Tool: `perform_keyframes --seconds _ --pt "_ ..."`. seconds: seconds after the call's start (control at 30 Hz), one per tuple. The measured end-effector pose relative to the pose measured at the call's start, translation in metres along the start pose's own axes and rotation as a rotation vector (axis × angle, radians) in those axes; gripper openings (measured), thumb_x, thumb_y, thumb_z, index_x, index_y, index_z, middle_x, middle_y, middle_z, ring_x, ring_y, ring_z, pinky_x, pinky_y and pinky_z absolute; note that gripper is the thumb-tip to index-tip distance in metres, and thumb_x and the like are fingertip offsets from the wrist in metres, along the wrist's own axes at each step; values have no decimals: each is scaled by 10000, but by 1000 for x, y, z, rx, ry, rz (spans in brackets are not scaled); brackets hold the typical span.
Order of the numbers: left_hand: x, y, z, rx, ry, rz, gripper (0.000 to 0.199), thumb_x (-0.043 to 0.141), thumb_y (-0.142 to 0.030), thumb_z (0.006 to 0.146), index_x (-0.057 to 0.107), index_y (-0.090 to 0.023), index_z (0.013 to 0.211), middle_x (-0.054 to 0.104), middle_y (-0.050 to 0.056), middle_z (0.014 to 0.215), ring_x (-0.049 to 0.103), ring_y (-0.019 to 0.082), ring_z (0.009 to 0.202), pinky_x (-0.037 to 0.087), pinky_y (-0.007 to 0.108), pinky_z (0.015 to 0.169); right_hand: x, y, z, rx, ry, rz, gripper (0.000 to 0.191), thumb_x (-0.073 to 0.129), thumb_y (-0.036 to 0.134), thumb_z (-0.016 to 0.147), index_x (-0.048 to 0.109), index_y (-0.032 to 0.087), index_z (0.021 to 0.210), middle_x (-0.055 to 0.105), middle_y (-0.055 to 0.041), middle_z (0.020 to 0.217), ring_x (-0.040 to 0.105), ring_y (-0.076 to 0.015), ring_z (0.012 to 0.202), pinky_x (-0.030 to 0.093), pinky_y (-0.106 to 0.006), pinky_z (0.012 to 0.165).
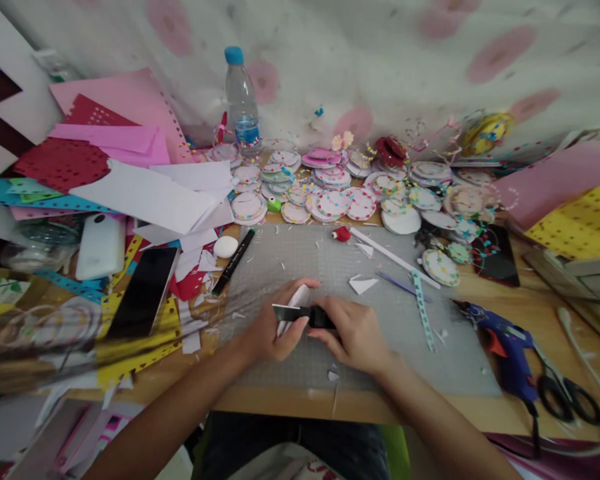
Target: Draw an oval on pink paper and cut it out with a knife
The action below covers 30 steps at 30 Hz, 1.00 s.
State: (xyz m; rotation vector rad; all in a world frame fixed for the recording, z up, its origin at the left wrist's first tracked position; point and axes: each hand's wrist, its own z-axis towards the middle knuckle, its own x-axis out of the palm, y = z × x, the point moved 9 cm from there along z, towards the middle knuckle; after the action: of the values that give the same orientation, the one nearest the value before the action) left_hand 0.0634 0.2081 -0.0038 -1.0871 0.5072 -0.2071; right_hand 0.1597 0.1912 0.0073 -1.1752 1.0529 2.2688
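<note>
Over the grey cutting mat [280,257], my left hand [280,327] is closed on a small white piece [299,297], which looks like paper or foam. My right hand [355,330] grips the black handle of a utility knife [323,317]. Its wide blade points left across the white piece, and my left thumb is close to the knife where blade and handle meet. Fingers cover much of the white piece, so its full shape is hidden. White offcuts [363,285] and a pale green dotted strip [423,310] lie on the mat.
Several decorated white discs [331,204] are stacked along the back, near a water bottle [243,100]. At right lie a blue glue gun [513,353] and scissors [563,393]. Leftward are paper sheets [150,193], a black phone [144,290] and a black marker [234,262].
</note>
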Motion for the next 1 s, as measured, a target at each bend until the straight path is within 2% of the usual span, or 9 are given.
perform_keyframes --seconds 0.23,0.47,0.7,0.83,1.0 --pt "1 6 -5 5 -22 9 454 439 -351 911 391 -194 1335 534 142 1238 503 267 1176 405 461 1020 -2 -1 0 7 -43 -49 315 382 431 972 549 164 974 657 -53 732 604 -154 594 410 -243 553" --pt "0 7 -7 14 -21 1 465 442 -365 918 387 -204 1351 526 136 1257 497 258 1191 397 447 1033 -4 2 -2 -10 -77 -112 409 383 506 958 571 143 970 631 -44 692 607 -170 599 398 -264 541" --pt "0 4 -4 -20 -62 45 374 357 -293 938 446 -194 1288 549 139 1225 512 263 1173 399 463 1014 -9 0 -2 29 -149 -111 309 451 425 954 555 135 986 630 -38 678 605 -158 585 398 -252 533" --pt "-3 9 -3 -95 -67 -25 386 474 -310 894 467 -197 1263 568 123 1190 538 255 1122 407 445 990 -11 -5 -3 64 -147 -48 299 443 438 955 534 156 999 642 -32 711 612 -151 597 413 -239 539" --pt "-3 10 1 -106 -38 -111 505 567 -408 820 473 -181 1260 538 135 1219 515 285 1136 401 457 985 -5 -1 -4 5 -77 -11 307 421 429 955 531 149 1017 655 -45 744 622 -162 616 426 -248 557"
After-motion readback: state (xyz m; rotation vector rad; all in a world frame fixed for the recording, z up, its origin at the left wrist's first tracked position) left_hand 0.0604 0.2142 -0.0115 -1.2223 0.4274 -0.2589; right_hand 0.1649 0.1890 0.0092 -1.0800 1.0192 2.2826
